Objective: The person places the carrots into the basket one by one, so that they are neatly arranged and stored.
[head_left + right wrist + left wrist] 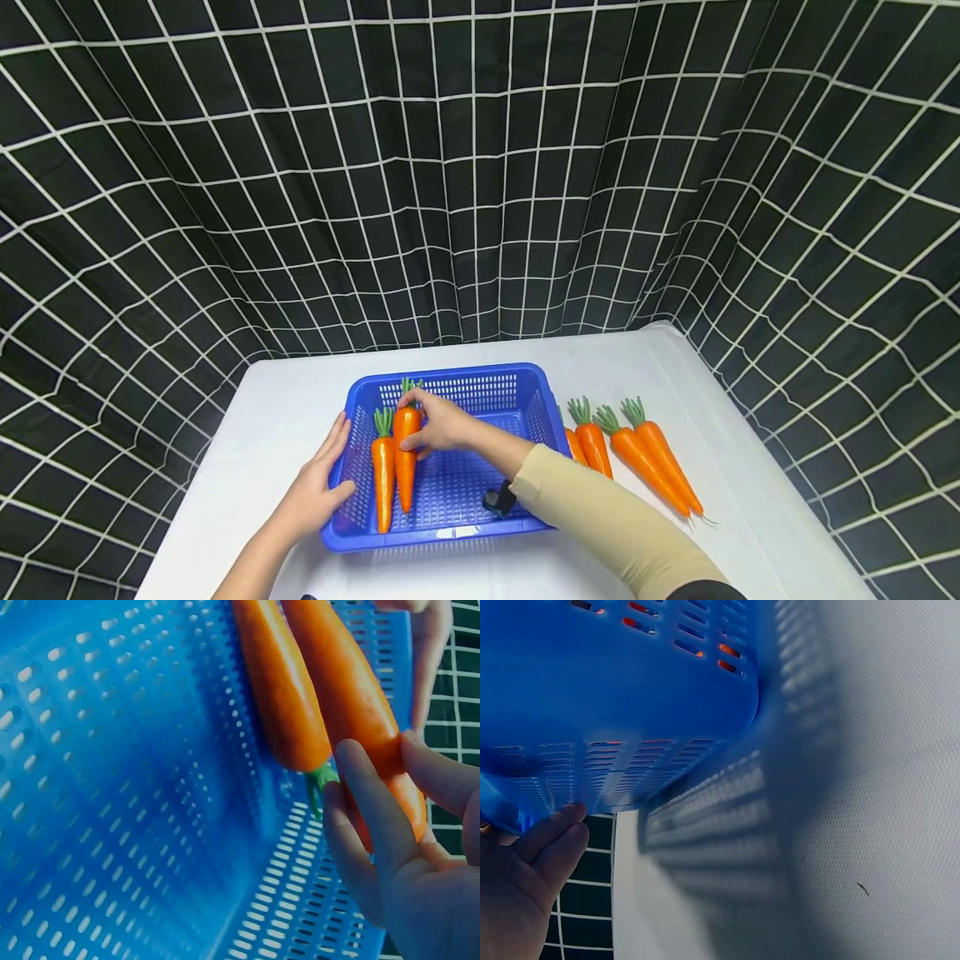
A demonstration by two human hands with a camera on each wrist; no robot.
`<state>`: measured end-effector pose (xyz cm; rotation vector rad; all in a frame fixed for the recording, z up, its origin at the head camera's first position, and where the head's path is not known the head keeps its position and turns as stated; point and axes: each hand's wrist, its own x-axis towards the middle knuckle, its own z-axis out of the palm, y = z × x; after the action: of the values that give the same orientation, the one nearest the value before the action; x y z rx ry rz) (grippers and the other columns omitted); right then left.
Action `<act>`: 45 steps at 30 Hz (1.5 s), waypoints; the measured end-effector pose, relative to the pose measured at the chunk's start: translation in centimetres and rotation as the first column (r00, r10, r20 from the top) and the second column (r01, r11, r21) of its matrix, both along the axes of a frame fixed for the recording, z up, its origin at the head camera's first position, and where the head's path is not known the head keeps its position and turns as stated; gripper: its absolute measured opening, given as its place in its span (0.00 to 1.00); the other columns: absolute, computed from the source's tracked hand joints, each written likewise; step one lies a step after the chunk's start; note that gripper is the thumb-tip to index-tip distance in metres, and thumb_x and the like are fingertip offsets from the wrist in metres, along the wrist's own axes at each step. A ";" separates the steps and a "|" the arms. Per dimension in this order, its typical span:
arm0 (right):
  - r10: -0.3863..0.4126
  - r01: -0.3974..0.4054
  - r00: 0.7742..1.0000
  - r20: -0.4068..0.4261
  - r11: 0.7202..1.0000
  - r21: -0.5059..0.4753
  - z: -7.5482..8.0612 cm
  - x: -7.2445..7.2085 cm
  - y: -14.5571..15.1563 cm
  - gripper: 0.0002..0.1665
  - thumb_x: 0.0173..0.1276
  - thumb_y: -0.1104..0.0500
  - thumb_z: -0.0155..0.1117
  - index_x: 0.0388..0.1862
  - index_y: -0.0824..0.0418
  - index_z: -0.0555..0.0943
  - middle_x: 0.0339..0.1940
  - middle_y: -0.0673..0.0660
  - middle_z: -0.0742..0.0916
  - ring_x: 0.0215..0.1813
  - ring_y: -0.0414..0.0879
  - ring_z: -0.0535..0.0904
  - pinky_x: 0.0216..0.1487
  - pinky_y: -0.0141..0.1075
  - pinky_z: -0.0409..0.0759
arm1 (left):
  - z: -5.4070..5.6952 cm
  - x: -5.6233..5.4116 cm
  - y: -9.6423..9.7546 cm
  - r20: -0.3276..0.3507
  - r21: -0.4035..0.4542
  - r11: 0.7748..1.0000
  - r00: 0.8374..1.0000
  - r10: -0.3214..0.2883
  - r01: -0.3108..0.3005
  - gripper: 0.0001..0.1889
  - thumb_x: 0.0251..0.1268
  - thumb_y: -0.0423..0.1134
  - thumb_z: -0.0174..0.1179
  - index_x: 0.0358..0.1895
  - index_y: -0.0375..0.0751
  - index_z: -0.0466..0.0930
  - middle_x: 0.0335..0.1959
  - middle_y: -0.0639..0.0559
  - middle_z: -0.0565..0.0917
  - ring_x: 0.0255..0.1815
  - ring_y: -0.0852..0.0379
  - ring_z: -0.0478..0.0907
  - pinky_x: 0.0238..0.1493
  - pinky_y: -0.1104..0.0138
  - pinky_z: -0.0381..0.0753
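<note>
"Holding something with that right grip (442, 425)?"

"Yes, a carrot (406, 475). My fingers and thumb curl round its upper part, near the green top, so they part only as wide as it is thick."

"Where is it?"

"In the blue basket (459, 479), toward the left side, its tip pointing back at me. A second carrot (383, 479) lies just left of it, pointing the same way. I can't tell whether mine touches the bottom."

"And the left grip (317, 490)?"

"Nothing in it. My fingers lie straight against the outside of the basket's left wall, and the thumb reaches over the rim."

"What else is on the surface (600, 358)?"

"Right of the basket lie four more carrots (647, 469), one partly hidden by it. My beige sleeve (622, 521) crosses the basket's right edge, and a dark grid curtain (487, 167) hangs beyond."
</note>
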<state>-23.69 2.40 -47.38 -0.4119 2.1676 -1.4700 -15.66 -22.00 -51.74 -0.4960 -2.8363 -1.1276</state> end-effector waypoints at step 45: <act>0.080 -0.051 0.987 -0.142 0.980 0.193 3.2 -0.3 3.6 0.34 0.59 0.60 0.76 0.66 0.51 0.79 0.64 0.66 0.81 0.55 0.56 0.85 0.52 0.47 0.86 | 0.0 0.2 0.1 -0.014 0.053 0.999 1.000 -0.011 0.012 0.48 0.52 0.31 0.62 0.80 0.33 0.52 0.84 0.41 0.48 0.80 0.30 0.52 0.65 0.86 0.41</act>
<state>-24.00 5.97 -44.18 -0.5351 2.3613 -1.2190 -15.45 -21.87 -51.75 -0.5153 -2.7874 -1.1925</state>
